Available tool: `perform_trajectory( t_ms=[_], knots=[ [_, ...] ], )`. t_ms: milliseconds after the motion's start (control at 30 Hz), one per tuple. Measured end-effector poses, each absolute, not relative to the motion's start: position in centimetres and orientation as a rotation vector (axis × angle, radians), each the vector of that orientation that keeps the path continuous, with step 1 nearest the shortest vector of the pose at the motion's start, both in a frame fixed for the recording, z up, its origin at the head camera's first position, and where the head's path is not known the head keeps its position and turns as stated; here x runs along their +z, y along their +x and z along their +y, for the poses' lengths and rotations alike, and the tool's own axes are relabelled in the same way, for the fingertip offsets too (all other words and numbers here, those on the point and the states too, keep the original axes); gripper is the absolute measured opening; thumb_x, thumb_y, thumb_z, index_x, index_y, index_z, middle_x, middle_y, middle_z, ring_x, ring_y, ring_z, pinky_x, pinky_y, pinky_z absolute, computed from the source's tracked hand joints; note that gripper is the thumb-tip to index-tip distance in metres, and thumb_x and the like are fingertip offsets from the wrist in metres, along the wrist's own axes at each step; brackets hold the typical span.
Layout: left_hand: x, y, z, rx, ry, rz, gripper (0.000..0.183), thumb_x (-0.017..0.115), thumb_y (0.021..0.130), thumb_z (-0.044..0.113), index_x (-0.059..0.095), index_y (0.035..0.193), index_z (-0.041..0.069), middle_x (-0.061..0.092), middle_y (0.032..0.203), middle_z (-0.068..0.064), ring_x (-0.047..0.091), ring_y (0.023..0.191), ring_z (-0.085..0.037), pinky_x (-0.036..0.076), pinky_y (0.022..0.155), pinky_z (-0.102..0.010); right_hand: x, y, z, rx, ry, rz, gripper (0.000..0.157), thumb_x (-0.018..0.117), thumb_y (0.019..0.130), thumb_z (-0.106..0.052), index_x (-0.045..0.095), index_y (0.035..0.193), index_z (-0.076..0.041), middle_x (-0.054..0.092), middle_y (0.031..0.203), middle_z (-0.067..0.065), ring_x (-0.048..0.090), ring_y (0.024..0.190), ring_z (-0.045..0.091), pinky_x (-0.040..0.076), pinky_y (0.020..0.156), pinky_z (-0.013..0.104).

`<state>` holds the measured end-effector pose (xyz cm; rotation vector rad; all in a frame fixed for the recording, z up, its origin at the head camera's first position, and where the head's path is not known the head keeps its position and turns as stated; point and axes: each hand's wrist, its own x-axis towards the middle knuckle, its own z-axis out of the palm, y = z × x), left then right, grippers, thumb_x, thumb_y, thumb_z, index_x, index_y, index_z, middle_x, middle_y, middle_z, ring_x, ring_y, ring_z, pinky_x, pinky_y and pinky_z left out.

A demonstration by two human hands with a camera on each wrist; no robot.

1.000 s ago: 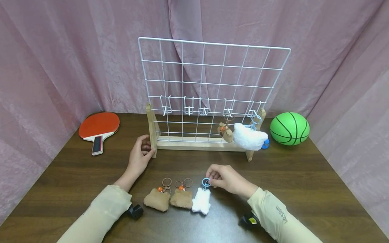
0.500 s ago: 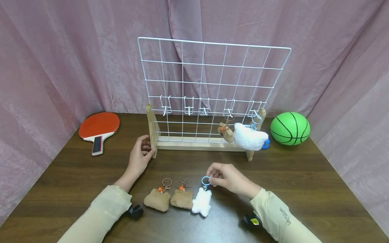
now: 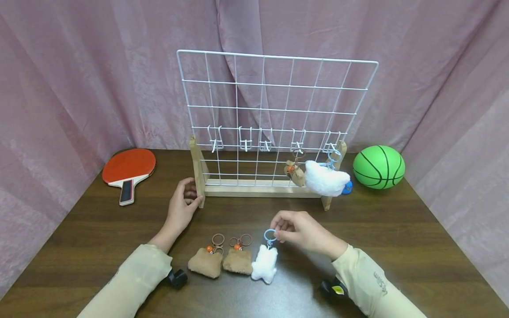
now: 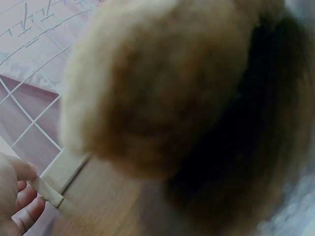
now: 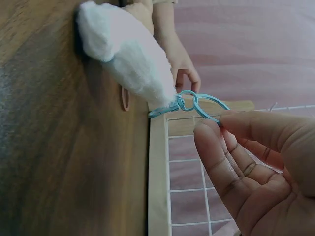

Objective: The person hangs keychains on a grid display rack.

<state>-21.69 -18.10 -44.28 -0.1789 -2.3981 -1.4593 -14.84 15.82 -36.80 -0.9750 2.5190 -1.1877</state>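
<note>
My right hand (image 3: pixel 300 232) pinches the light-blue ring of a white plush keychain (image 3: pixel 264 264) between thumb and fingertips. In the right wrist view the ring (image 5: pixel 209 104) is held up and the plush (image 5: pixel 130 56) slants down to the table; whether its lower end still touches is hard to tell. At the left end of a white wire grid rack (image 3: pixel 262 107), my left hand (image 3: pixel 184 207) grips the wooden foot (image 3: pixel 198 176), as the left wrist view also shows. Two brown plush keychains, one at left (image 3: pixel 205 262) and one in the middle (image 3: pixel 237 261), lie beside the white one.
Several white hooks (image 3: pixel 245 143) line the grid. On the two rightmost hang a small brown plush (image 3: pixel 294 173) and a larger white plush (image 3: pixel 328 179) with a blue part. A table-tennis bat (image 3: pixel 130 167) lies at left. A green ball (image 3: pixel 379 167) stands at right.
My right hand has drawn the blue ring slightly up and away from the table, and the white plush tilts with it. The left hand stays on the wooden foot. The head view has shifted slightly.
</note>
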Motion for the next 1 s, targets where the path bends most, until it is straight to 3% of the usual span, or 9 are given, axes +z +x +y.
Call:
perform_trajectory(
  t_ms=[433, 1000],
  knots=[
    [-44.2, -21.7, -18.1, -1.45, -0.172, -2.421, 0.055, 0.066, 0.086, -0.003, 0.041, 0.135, 0.001, 0.058, 0.113, -0.02, 0.055, 0.091, -0.012, 0.045, 0.068, -0.01, -35.0, -15.1, 16.2, -1.167, -1.012, 2.561, 0.006, 0.063, 0.09, -0.007, 0.065, 0.096, -0.007, 0.068, 0.081, 0.001, 0.06, 0.071, 0.001, 0.052, 0.065, 0.022],
    [-44.2, -21.6, -18.1, -1.448, -0.18, -2.412, 0.055, 0.066, 0.086, -0.002, 0.041, 0.135, 0.001, 0.059, 0.113, -0.02, 0.053, 0.088, -0.003, 0.044, 0.068, -0.009, -32.1, -17.4, 16.0, -1.194, -0.93, 2.58, 0.007, 0.063, 0.091, -0.008, 0.064, 0.098, -0.006, 0.067, 0.086, 0.01, 0.063, 0.075, 0.008, 0.056, 0.068, 0.024]
  ],
)
